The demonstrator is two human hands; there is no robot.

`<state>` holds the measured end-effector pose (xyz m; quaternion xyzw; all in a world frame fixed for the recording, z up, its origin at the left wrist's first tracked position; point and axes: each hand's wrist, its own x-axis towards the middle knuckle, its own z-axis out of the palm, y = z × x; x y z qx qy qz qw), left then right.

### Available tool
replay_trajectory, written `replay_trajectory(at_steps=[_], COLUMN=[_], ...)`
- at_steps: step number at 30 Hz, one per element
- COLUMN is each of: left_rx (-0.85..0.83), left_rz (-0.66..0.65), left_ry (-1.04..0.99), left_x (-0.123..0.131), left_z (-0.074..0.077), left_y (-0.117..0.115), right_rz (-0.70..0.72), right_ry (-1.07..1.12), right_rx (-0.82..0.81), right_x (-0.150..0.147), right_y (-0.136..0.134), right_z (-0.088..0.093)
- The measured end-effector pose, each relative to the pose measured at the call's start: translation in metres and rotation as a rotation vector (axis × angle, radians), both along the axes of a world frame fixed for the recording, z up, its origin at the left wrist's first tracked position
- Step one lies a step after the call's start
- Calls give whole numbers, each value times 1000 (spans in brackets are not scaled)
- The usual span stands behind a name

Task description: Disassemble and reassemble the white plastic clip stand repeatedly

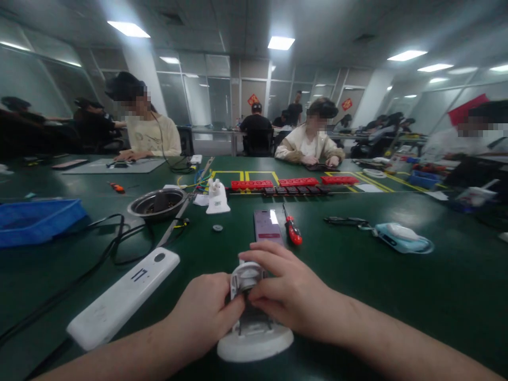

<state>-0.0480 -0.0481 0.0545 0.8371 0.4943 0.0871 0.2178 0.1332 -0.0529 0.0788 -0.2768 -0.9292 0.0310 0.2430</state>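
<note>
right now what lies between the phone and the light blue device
The head view shows a red screwdriver by the phone, then a black strap by the light blue device.

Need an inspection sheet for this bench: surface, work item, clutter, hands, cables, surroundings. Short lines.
Surface: green table, yellow lines on its far part.
Job's things: white device, rounded base toward the wearer; inner parts mostly hidden by the fingers.
Clutter: phone; red-and-black screwdriver; white bar marked 17; metal bowl with contents too small to identify; blue tray; light-blue device; red strips.
Hands: left hand and right hand both grip the white device.
Cables: black cable loops across the left side.
Surroundings: co-workers seated across the table; lit ceiling panels.
</note>
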Motion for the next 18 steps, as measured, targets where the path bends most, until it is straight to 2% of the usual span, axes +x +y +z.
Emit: replay_trajectory(at_steps=[6,18], left_rx=[-69,-109], left_rz=[27,67], left_ry=[23,-21], left_x=[3,7], left_z=[1,7], left_y=[2,-4], right_rz=[25,78], right_ry=[-109,-80], right_rx=[154,-78], right_x=[-6,-2], right_y=[6,-1], right_z=[2,11])
